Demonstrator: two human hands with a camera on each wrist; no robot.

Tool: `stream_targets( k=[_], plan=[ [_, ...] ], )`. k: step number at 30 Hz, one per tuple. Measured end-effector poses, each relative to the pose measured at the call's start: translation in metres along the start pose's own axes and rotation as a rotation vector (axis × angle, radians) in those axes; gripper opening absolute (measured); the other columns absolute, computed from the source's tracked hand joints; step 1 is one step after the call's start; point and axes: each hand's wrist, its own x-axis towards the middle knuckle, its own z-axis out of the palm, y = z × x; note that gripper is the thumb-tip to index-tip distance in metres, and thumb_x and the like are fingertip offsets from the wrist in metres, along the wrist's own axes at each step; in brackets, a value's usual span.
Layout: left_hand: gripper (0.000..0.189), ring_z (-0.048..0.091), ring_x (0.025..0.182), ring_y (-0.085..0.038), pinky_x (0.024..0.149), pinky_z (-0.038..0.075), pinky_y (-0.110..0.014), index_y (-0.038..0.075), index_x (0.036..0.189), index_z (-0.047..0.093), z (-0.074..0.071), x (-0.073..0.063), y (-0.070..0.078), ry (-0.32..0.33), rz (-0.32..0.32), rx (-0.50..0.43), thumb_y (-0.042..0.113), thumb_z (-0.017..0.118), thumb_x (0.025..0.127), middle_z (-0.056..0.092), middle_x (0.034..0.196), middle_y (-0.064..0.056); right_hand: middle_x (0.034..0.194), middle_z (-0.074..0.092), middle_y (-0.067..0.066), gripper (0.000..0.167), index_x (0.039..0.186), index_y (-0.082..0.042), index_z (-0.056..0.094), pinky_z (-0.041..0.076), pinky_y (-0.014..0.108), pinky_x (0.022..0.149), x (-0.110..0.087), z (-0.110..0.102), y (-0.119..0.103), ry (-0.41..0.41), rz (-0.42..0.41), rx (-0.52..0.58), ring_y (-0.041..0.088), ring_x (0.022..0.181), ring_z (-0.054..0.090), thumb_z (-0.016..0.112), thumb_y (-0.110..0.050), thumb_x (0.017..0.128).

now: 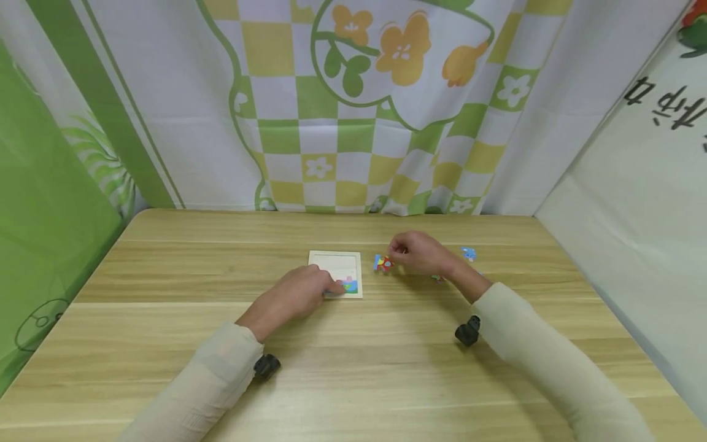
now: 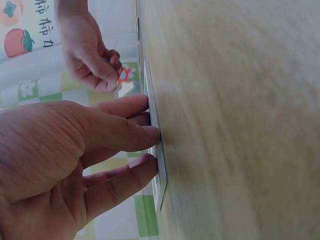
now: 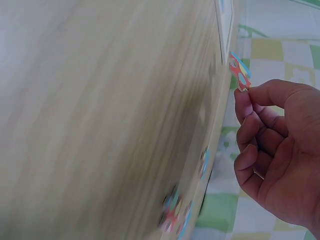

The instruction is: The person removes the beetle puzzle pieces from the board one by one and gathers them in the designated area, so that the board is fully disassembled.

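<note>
The left hand [image 1: 298,291] rests relaxed fingers on the tray [image 1: 359,265]; near its three o'clock side, the piece [image 1: 381,263] juts lengthwise toward nine o'clock from the right hand [image 1: 421,253], whose fingers pinch it. Loose pieces [image 1: 468,253] lie farther toward three on the wood-grain worktop [image 1: 353,380], a patterned curtain [image 1: 353,153] at twelve.

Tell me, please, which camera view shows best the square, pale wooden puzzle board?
The head view: it shows the puzzle board from above, colourful strip included, though the left hand covers one corner. The left wrist view shows it nearly edge-on, partly behind fingers; the right wrist view catches only part, cut by the image's top edge.
</note>
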Motion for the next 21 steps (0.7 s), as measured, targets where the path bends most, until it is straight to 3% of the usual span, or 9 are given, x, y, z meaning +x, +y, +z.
stream_targets(
  k=[6, 13, 21],
  plan=[
    [0.027, 0.061, 0.078, -0.016, 0.069, 0.049, -0.032, 0.019, 0.120, 0.080, 0.000, 0.000, 0.000, -0.001, -0.012, -0.027, 0.007, 0.064, 0.101, 0.074, 0.115, -0.012, 0.082, 0.067, -0.001, 0.013, 0.091, -0.005, 0.073, 0.048, 0.034, 0.071, -0.015, -0.008, 0.012, 0.022, 0.043, 0.008, 0.014, 0.074, 0.056, 0.061, -0.005, 0.097],
    [0.031, 0.071, 0.102, -0.025, 0.078, 0.052, -0.033, 0.018, 0.122, 0.078, 0.002, 0.000, -0.001, -0.015, -0.031, -0.048, 0.002, 0.066, 0.098, 0.071, 0.122, -0.010, 0.084, 0.068, 0.004, 0.014, 0.097, -0.002, 0.072, 0.047, 0.032, 0.067, -0.026, -0.013, 0.022, -0.010, 0.111, 0.048, 0.012, 0.066, 0.054, 0.059, -0.006, 0.100],
    [0.029, 0.071, 0.105, -0.029, 0.079, 0.054, -0.035, 0.017, 0.122, 0.078, 0.001, 0.001, 0.000, -0.013, -0.026, -0.039, 0.005, 0.066, 0.099, 0.071, 0.122, -0.011, 0.087, 0.069, 0.005, 0.015, 0.100, -0.002, 0.072, 0.050, 0.032, 0.067, -0.030, -0.013, 0.031, -0.044, 0.152, 0.053, 0.013, 0.066, 0.058, 0.058, -0.008, 0.102]
  ],
)
